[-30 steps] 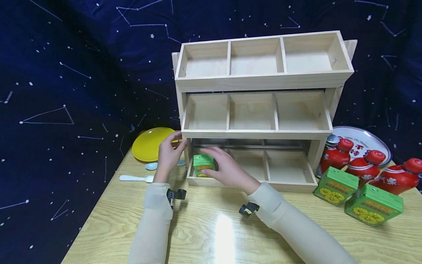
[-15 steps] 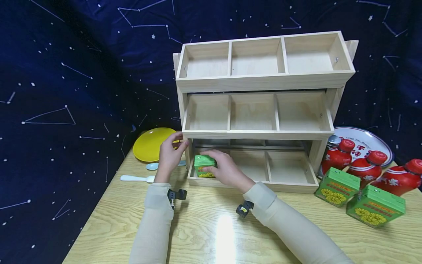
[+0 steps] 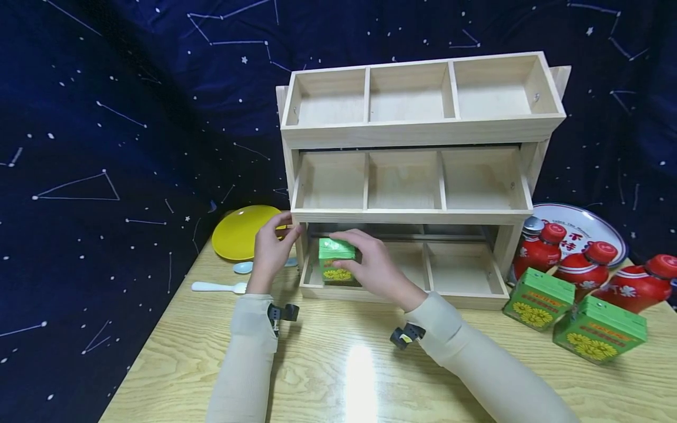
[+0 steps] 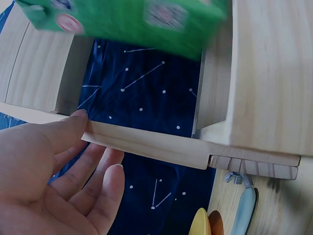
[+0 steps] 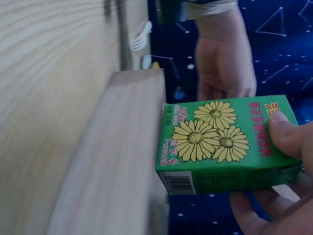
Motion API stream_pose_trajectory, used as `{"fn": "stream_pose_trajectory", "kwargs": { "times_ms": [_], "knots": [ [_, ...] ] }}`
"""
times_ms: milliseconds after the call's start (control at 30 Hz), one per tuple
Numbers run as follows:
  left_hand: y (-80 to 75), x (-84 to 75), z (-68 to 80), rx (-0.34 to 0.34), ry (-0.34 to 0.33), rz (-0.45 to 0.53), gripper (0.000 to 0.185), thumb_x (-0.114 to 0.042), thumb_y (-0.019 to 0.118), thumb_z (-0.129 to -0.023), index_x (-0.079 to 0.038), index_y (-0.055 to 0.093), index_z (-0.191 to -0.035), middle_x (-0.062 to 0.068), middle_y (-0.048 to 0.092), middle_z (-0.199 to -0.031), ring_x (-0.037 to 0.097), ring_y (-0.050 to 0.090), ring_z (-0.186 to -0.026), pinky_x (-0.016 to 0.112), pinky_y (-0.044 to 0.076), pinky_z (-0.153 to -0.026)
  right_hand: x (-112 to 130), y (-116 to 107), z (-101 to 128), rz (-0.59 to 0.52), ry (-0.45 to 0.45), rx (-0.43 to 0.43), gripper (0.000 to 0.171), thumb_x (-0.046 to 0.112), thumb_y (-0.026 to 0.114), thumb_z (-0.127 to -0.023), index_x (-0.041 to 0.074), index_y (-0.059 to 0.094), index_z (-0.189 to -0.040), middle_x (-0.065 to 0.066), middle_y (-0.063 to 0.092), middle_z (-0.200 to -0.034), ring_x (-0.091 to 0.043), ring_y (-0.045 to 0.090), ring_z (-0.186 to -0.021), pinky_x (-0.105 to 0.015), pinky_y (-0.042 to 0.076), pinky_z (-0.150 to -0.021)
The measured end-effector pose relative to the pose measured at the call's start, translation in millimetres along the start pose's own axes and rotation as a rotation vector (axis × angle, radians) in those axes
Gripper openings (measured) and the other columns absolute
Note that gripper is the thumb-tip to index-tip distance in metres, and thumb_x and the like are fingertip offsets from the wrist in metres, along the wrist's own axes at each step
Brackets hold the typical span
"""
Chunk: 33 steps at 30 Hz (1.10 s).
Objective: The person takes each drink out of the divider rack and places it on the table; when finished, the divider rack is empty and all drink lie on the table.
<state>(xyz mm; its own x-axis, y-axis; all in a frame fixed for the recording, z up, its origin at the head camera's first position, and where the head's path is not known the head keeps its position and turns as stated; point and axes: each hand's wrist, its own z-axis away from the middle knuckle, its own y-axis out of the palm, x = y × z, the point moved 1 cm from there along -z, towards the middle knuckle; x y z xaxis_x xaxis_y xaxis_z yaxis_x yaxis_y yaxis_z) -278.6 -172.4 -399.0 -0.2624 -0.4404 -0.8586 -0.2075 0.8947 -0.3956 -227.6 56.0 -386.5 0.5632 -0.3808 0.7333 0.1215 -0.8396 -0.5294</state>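
My right hand [image 3: 382, 264] pinches a green juice box [image 5: 215, 142] printed with yellow flowers, thumb on its front and fingers behind. The box is over the lower left compartment of the wooden shelf [image 3: 412, 217], raised a little and upright in the head view. At the shelf's left upright, my left hand [image 3: 271, 251] grips the wooden post [image 4: 146, 142], its thumb on one side and curled fingers on the other. In the left wrist view the box's underside is blurred near the top edge.
Right of the shelf stand two more green juice boxes [image 3: 600, 329], several red bottles [image 3: 634, 282] and a white plate [image 3: 587, 220]. On the left lie a yellow plate [image 3: 240, 235], a light blue spoon [image 3: 243, 267] and a white fork [image 3: 217, 286].
The right hand has closed on the juice box and lifted it, shifting it slightly right within the lower left compartment. My left hand keeps its place on the post.
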Motion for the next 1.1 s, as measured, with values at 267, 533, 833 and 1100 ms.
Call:
{"fn": "stream_pose_trajectory", "kwargs": {
  "times_ms": [267,533,833,1100],
  "knots": [
    [-0.9,-0.7,-0.6,-0.009,-0.002,-0.011,0.037,-0.016,0.071,-0.093,-0.011,0.063,-0.129,0.01,0.065,-0.119,0.031,0.066,-0.103,0.039,0.057,-0.087,17.5,-33.7,21.5,-0.006,-0.014,-0.037,0.053,0.008,0.079,-0.083,0.014,0.062,-0.132,0.005,0.061,-0.124,-0.013,0.06,-0.105,-0.034,0.055,-0.085],
    [-0.3,2.9,-1.6,-0.01,-0.011,-0.026,0.037,-0.019,0.071,-0.093,-0.013,0.063,-0.129,0.008,0.066,-0.119,0.029,0.066,-0.102,0.039,0.057,-0.087,25.5,-68.8,56.2,0.026,-0.017,-0.051,0.054,0.008,0.081,-0.081,0.015,0.063,-0.131,0.005,0.063,-0.12,-0.014,0.062,-0.101,-0.034,0.057,-0.08],
    [1.1,2.4,-0.8,-0.013,0.005,-0.022,0.037,-0.018,0.071,-0.093,-0.011,0.063,-0.129,0.01,0.066,-0.119,0.031,0.066,-0.102,0.039,0.057,-0.087,8.6,-105.9,102.8,0.211,0.048,-0.125,0.053,0.011,0.083,-0.08,0.016,0.064,-0.128,0.005,0.065,-0.118,-0.011,0.062,-0.098,-0.022,0.054,-0.078],
    [2.3,1.3,0.0,-0.012,0.0,-0.023,0.037,-0.019,0.07,-0.094,-0.011,0.062,-0.129,0.009,0.065,-0.121,0.029,0.066,-0.103,0.039,0.057,-0.089,-5.7,-140.6,144.0,0.337,0.109,-0.195,0.057,0.009,0.086,-0.076,0.017,0.065,-0.128,0.001,0.067,-0.115,-0.001,0.056,-0.098,-0.008,0.043,-0.081]
  ]
}}
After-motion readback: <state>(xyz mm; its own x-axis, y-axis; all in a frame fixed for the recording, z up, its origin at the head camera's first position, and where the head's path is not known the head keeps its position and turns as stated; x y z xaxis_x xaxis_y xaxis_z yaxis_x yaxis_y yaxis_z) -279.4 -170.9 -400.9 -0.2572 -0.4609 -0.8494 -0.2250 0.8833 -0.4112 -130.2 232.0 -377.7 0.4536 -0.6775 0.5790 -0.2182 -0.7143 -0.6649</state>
